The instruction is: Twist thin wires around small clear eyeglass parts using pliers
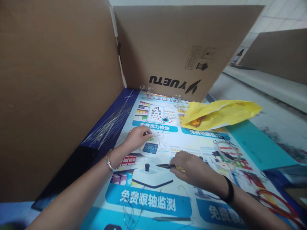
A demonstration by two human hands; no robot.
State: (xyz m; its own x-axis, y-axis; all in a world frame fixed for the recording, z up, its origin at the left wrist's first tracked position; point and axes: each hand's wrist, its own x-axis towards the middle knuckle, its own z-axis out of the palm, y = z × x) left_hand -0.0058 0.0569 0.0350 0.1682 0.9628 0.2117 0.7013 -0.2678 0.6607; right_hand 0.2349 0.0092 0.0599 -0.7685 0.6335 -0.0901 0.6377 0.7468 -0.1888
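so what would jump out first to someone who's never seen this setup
Most likely the bright yellow wrapper, lying toward the far right of the printed sheet, beyond the right hand. Next, perhaps, the upside-down black lettering on the cardboard panel standing at the back. Then the pointed dark tool held in the right hand, near the picture's centre.

Tall brown cardboard panels (59, 80) line the left and far sides of the dark-blue-covered bench (123, 99). Pale white tiling (285, 19) shows at upper right.
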